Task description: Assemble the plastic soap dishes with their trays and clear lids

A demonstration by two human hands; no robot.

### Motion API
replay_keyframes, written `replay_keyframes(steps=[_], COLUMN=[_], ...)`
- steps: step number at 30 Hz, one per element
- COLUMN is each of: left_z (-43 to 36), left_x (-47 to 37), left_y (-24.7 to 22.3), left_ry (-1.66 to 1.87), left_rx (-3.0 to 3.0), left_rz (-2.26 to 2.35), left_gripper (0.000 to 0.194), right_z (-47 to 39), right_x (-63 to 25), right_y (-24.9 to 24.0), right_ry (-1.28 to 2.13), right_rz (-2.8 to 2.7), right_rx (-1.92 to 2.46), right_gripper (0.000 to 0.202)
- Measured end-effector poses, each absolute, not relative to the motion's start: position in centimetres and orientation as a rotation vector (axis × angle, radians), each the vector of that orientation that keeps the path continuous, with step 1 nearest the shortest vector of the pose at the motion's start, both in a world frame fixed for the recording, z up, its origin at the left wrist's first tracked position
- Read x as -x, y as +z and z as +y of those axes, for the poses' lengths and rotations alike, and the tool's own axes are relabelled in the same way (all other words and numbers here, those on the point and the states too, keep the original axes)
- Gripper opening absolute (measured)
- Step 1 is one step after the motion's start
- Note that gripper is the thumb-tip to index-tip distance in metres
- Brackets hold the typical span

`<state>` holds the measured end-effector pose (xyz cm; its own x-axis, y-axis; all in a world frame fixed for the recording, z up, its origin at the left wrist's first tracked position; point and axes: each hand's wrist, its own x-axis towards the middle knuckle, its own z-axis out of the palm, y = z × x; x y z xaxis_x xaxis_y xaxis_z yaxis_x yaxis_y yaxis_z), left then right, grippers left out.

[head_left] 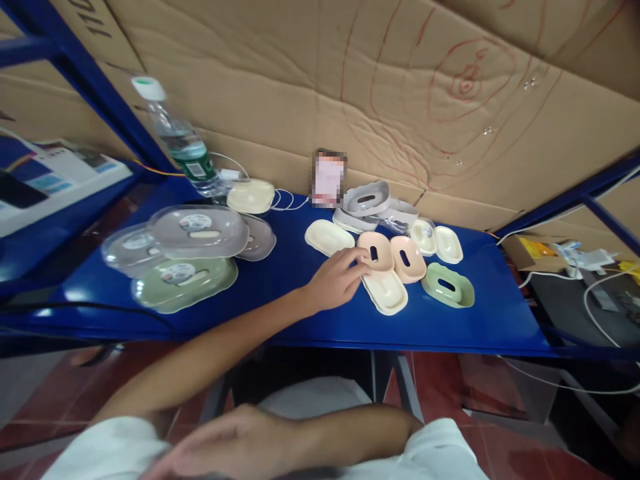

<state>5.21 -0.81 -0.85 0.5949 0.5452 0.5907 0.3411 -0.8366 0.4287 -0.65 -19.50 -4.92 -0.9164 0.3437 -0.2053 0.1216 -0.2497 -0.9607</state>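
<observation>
From the left, my left hand (336, 281) reaches over the blue table, its bent fingertips gripping the left edge of a peach dish (384, 257) with a dark slot. A second peach dish (409, 259) lies beside it. Below them is a cream tray (390, 297), partly under the first peach dish; another cream tray (327, 237) sits behind my hand. A green dish (447, 285) is at the right. Low in the view, my right hand (240, 440) crosses in front of my body, slightly blurred, fingers stretched out to the left and holding nothing.
Clear-covered grey and green dishes (197, 231) overlap at the left. A water bottle (193, 157), a cream box (251, 197) and a phone (328, 179) stand along the cardboard wall (280, 87). Grey dishes (367, 199) are stacked at the back, near small cream dishes (449, 245).
</observation>
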Motion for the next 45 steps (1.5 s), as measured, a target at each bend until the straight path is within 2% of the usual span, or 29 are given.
replay_keyframes(steps=[3, 5, 7, 10, 12, 14, 17, 21, 24, 27, 31, 33, 36, 37, 42, 45], left_z=[0.9, 1.7, 2.0, 2.0, 1.9, 1.6, 1.0, 0.6, 0.9, 1.5, 1.6, 1.4, 1.2, 1.2, 1.4, 1.4], left_x=[-4.6, -4.1, -3.5, -2.7, -2.3, -1.8, -1.0, 0.1, 1.0, 1.9, 2.6, 2.7, 2.7, 2.8, 3.2, 3.2], left_y=[-1.5, -2.0, -2.7, -3.6, -3.8, -3.8, -3.6, -3.2, -2.5, -1.9, -1.8, -1.8, -1.6, -1.5, -0.9, -0.9], left_ry=[0.993, 0.965, 0.931, 0.874, 0.819, 0.744, 0.651, 0.657, 0.741, 0.806, 0.811, 0.78, 0.686, 0.64, 0.496, 0.495], left_rx=[-2.615, -2.617, -2.609, -2.599, -2.647, -2.737, -2.877, -2.941, -2.808, -2.58, -2.348, -2.371, -2.577, -2.652, -2.833, -2.875], left_rz=[0.793, 0.894, 1.003, 1.115, 1.176, 1.239, 1.242, 1.003, 1.021, 1.117, 1.09, 1.092, 1.104, 1.105, 1.057, 1.028], left_gripper=[0.031, 0.034, 0.036, 0.041, 0.045, 0.041, 0.03, 0.034, 0.054, 0.08, 0.095, 0.084, 0.051, 0.045, 0.057, 0.05], right_z=[-18.7, -17.6, -15.6, -11.0, -7.8, -5.0, -2.6, -2.3, -2.8, -3.0, -3.1, -3.0, -2.9, -2.8, -3.2, -3.6], right_x=[-5.1, -9.5, -13.7, -19.2, -22.0, -23.9, -25.1, -25.5, -25.9, -26.2, -25.7, -25.3, -24.7, -24.6, -24.7, -25.0], right_y=[-3.8, -2.5, -1.0, 1.0, 1.9, 2.3, 1.9, 0.6, 0.5, 1.0, 1.0, 0.8, 0.6, 0.7, 0.9, 0.5], right_ry=[1.948, 1.58, 1.035, 0.241, -0.043, -0.189, -0.187, -0.102, -0.101, -0.039, -0.018, -0.017, 0.016, 0.026, 0.038, 0.028], right_rz=[-1.936, -2.181, -2.389, -2.465, -2.463, -2.435, -2.346, -2.232, -2.121, -2.103, -2.275, -2.373, -2.459, -2.478, -2.577, -2.637], right_rx=[0.679, 0.639, 0.657, 0.861, 1.092, 1.428, 1.809, 1.735, 1.551, 1.373, 1.188, 1.127, 1.08, 1.08, 1.157, 1.185], right_gripper=[0.078, 0.057, 0.037, 0.03, 0.033, 0.041, 0.044, 0.028, 0.021, 0.022, 0.025, 0.027, 0.026, 0.026, 0.032, 0.039])
